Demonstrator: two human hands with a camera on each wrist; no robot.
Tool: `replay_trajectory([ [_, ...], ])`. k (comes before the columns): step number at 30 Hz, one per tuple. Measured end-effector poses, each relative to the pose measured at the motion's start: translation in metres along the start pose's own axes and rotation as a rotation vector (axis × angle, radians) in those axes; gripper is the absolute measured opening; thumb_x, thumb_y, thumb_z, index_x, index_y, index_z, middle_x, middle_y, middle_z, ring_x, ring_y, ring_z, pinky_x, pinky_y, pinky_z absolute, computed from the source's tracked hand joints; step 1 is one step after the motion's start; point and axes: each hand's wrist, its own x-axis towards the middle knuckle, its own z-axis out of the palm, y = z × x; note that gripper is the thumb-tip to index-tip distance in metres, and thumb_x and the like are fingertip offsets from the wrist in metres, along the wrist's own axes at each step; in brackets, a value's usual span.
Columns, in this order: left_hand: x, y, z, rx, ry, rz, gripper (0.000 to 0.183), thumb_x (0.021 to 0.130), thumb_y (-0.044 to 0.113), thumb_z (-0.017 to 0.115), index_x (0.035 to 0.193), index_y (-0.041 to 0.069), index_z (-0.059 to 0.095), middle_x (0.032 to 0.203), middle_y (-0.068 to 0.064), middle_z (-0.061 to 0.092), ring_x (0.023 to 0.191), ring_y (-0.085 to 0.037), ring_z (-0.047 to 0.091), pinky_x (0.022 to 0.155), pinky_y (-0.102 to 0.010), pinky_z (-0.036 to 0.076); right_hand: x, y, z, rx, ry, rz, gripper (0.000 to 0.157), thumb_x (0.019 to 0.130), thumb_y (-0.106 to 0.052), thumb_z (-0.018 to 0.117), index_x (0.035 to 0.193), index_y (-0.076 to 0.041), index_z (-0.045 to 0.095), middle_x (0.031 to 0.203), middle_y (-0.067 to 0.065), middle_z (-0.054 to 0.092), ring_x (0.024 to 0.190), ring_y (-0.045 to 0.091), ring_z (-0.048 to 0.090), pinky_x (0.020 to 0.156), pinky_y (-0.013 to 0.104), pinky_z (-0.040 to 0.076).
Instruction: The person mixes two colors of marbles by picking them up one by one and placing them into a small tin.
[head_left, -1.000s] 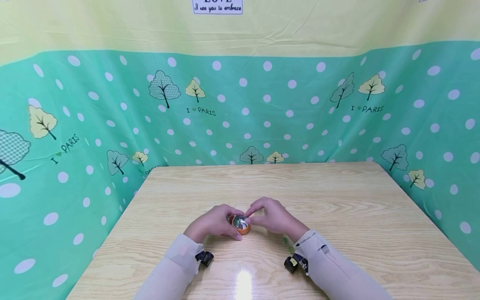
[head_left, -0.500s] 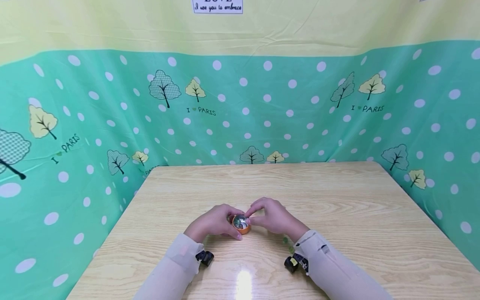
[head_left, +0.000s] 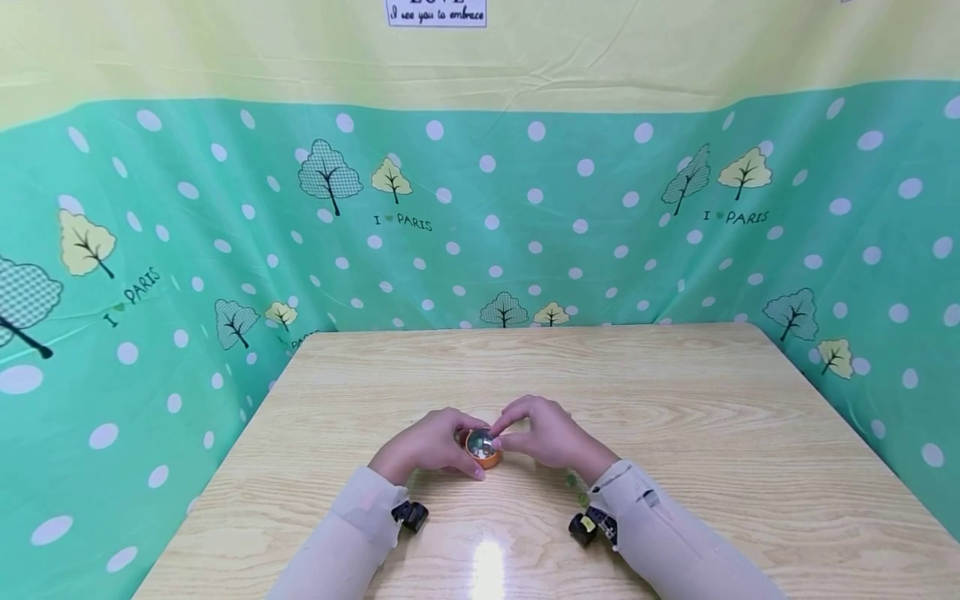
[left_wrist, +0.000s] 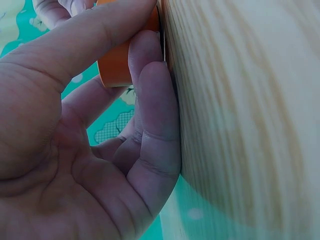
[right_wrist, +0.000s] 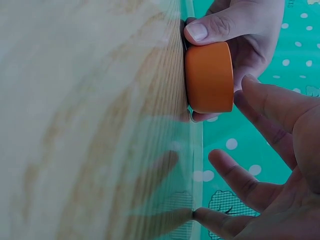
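A small round orange cup-like thing [head_left: 491,462] with a shiny, mirror-like inside stands on the wooden table in front of the person. From the left, my left hand [head_left: 427,443] grips it low down, thumb in front and fingers around the far side. In the right wrist view its smooth orange wall [right_wrist: 210,77] shows plainly. My right hand [head_left: 546,433] is at the right rim, with thumb and forefinger close together there and the other fingers spread. Whether these two fingertips pinch something or only touch the rim is unclear. The left wrist view shows only part of the orange wall [left_wrist: 116,65].
The wooden table [head_left: 645,375] stretches beyond and beside both hands. A green dotted curtain [head_left: 540,217] closes off the back and sides. Small black wrist cameras stick out at the left cuff [head_left: 363,504] and the right cuff [head_left: 622,487].
Both hands and the orange cup-like thing stay in place. Only the reflections in its shiny inside look different, with less bright white now.
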Motion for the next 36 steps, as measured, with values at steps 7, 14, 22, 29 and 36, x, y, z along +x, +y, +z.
replay_trajectory([
  [7,0.000,-0.001,0.000,0.004,-0.003,0.002,0.050,0.073,0.024,0.096,0.117,0.034,0.077,0.105,0.007,0.074,0.090,-0.013,0.064,0.083,-0.035,0.052,-0.001,0.002,0.000,0.004,-0.005,-0.005,0.007,0.089,-0.028,0.084,0.095,-0.029,0.082,0.109,-0.014,0.072,0.116,0.018,0.062,0.106,0.055,0.045],
  [14,0.001,-0.003,0.000,0.009,-0.003,-0.005,0.052,0.072,0.024,0.096,0.119,0.034,0.077,0.107,0.006,0.074,0.091,-0.013,0.064,0.084,-0.035,0.052,-0.001,0.006,-0.001,-0.012,-0.002,-0.004,0.009,0.088,-0.029,0.084,0.096,-0.029,0.082,0.107,-0.014,0.071,0.113,0.016,0.062,0.105,0.052,0.046],
  [22,0.001,-0.002,0.001,-0.001,-0.002,-0.021,0.053,0.072,0.024,0.097,0.120,0.032,0.077,0.109,0.005,0.074,0.093,-0.015,0.064,0.085,-0.037,0.052,-0.005,0.009,-0.004,-0.023,-0.001,-0.025,0.012,0.087,-0.028,0.084,0.099,-0.026,0.082,0.110,-0.010,0.071,0.114,0.017,0.063,0.105,0.052,0.047],
  [29,0.001,0.001,0.001,-0.008,-0.002,-0.037,0.056,0.072,0.025,0.097,0.124,0.025,0.076,0.111,0.003,0.075,0.095,-0.015,0.065,0.083,-0.036,0.053,-0.015,0.015,-0.010,-0.033,0.014,-0.017,0.009,0.088,-0.029,0.084,0.097,-0.030,0.081,0.112,-0.011,0.071,0.115,0.017,0.063,0.105,0.050,0.048],
  [36,0.000,0.002,0.001,0.013,0.005,-0.036,0.059,0.072,0.025,0.097,0.127,0.023,0.075,0.111,0.004,0.074,0.095,-0.014,0.064,0.084,-0.036,0.053,-0.023,0.020,-0.016,-0.030,0.007,-0.010,0.009,0.088,-0.030,0.083,0.098,-0.030,0.081,0.114,-0.009,0.071,0.117,0.019,0.063,0.106,0.051,0.048],
])
